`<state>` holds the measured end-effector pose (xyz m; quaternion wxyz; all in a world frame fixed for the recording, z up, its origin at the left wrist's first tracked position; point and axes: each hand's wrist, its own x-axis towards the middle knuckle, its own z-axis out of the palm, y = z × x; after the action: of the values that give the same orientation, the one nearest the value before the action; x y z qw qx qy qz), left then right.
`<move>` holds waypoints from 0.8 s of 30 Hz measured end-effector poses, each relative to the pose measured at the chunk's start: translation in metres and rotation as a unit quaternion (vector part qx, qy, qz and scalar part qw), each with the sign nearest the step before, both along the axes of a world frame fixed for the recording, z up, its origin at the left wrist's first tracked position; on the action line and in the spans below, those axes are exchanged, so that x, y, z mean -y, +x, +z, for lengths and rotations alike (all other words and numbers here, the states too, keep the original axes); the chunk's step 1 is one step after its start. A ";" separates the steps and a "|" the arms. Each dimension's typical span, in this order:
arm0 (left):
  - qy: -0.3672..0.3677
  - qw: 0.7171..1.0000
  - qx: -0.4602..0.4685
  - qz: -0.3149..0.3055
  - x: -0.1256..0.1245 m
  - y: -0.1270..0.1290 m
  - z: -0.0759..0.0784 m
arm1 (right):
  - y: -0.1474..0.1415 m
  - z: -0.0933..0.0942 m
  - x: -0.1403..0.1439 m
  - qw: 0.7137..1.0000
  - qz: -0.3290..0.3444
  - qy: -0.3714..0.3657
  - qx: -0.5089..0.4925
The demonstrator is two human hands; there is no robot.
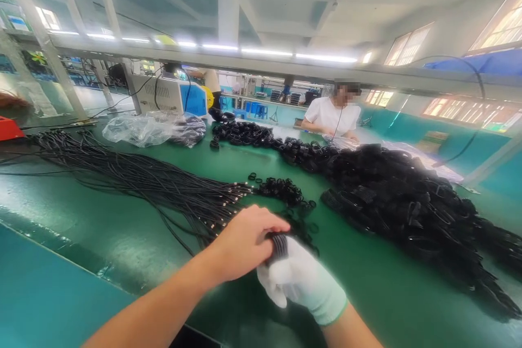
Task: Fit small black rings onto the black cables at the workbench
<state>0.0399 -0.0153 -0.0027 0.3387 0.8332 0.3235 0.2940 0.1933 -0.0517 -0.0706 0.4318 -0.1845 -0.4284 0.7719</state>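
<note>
At the left, a bundle of black cables [150, 171] lies on the green table [354, 283]. Next, the bare left hand [247, 236] pinches a ribbed black piece [279, 246] between thumb and fingers. Beyond this piece there is a loose pile of small black rings [283, 189]. The gloved right hand [302, 272] has its fingers curled around the same piece. At the right lies a large black heap [391, 196].

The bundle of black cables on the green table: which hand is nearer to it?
Left. The bare left hand is by the right end of the cable bundle; the gloved right hand is farther right, away from it.
</note>
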 end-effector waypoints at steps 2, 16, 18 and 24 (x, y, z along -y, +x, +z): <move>0.034 0.999 -0.017 0.027 0.000 0.005 -0.003 | 0.000 -0.004 -0.002 0.999 0.010 -0.031 -0.014; -0.017 0.986 -0.029 0.164 -0.014 -0.002 -0.015 | -0.011 -0.004 -0.004 0.981 -0.001 -0.152 -0.124; -0.087 0.991 -0.012 0.096 -0.018 -0.010 -0.010 | -0.011 -0.004 -0.005 0.973 0.017 -0.187 -0.134; -0.229 0.972 0.038 -0.025 -0.027 -0.022 -0.007 | -0.015 -0.002 -0.008 0.989 -0.010 -0.137 -0.054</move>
<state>0.0174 0.0116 -0.0101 0.5399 0.7294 0.3482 0.2350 0.1781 -0.0441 -0.0723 0.4325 -0.2037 -0.2931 0.8280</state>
